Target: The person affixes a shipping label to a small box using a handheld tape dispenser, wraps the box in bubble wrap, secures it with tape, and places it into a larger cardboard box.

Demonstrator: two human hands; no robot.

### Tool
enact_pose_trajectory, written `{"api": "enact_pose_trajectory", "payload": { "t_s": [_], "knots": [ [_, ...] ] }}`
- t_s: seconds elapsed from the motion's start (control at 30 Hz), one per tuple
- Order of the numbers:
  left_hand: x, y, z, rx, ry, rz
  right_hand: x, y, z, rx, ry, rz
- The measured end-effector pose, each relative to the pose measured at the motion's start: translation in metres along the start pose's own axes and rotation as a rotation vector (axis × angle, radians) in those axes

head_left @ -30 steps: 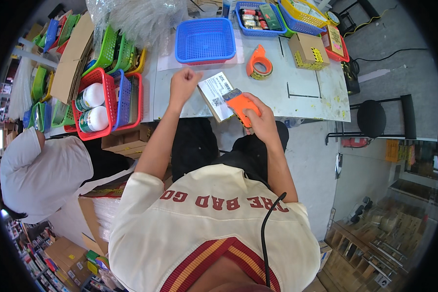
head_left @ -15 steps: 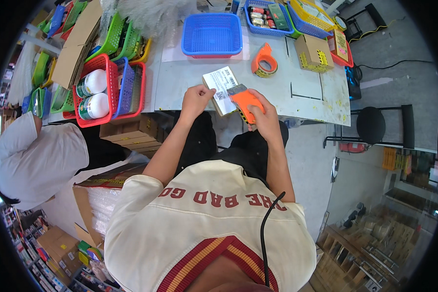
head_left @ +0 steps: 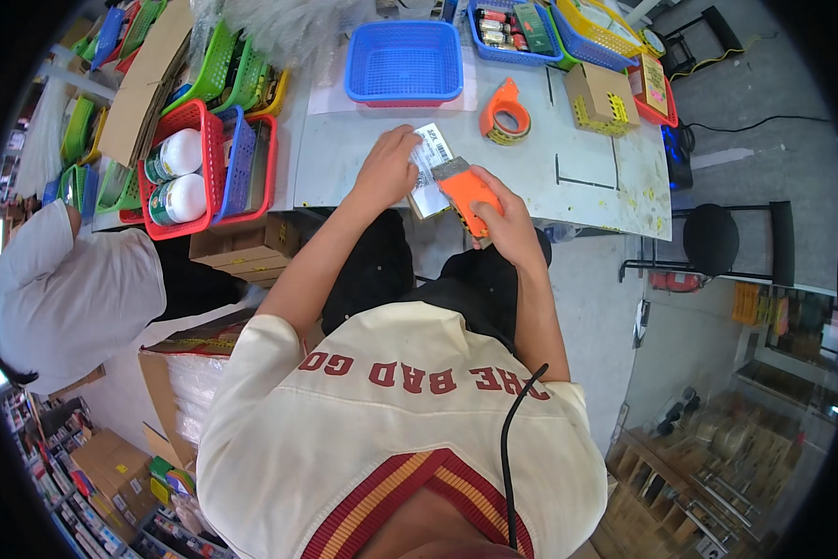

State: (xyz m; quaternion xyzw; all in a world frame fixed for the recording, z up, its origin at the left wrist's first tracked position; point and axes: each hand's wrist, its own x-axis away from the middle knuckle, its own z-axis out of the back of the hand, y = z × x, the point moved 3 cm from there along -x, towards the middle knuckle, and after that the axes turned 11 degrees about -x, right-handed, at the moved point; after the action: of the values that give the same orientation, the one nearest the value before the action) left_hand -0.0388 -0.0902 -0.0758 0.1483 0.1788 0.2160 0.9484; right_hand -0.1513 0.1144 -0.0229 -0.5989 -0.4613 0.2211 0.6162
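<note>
A flat parcel with a white printed label [head_left: 431, 149] lies tilted at the near edge of the table, partly covered by my hands. My left hand [head_left: 389, 170] is at its upper left side, fingers bent and pressed together against the parcel's edge; the fingertips are partly hidden. My right hand [head_left: 512, 226] grips a flat orange hand tool with a grey end [head_left: 465, 194], thumb on top. The grey end rests over the label's right part. Black-and-yellow tape shows beneath the tool. Beyond the parcel lies an orange tape dispenser [head_left: 506, 114] with a roll in it.
A blue basket [head_left: 404, 101] stands at the back of the table [head_left: 586, 186]. A cardboard box [head_left: 603, 93] is to the right. Red basket [head_left: 206, 200] with white tubs stands at left. Another person in a grey shirt [head_left: 83, 293] is at far left. A black stool [head_left: 710, 237] stands at right.
My left hand has moved up and a little right along the parcel, covering more of the label's left side. The right hand and its orange tool stay almost where they were.
</note>
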Motion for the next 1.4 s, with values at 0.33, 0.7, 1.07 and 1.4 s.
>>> {"api": "enact_pose_trajectory", "payload": {
  "t_s": [0.33,0.7,1.07,1.4],
  "knots": [
    [-0.058,0.0,-0.021,-0.118,-0.294,0.146,-0.001,0.003,0.002,0.022,0.037,-0.028],
    [-0.022,-0.009,-0.013,0.164,0.101,0.245,-0.001,0.002,0.001,0.038,0.007,0.006],
    [0.03,-0.012,0.0,0.121,0.296,0.464,-0.006,0.002,0.003,0.014,0.001,-0.002],
    [0.058,0.003,-0.003,0.199,0.293,0.362,-0.004,0.003,0.002,-0.001,0.009,-0.029]
  ]
}}
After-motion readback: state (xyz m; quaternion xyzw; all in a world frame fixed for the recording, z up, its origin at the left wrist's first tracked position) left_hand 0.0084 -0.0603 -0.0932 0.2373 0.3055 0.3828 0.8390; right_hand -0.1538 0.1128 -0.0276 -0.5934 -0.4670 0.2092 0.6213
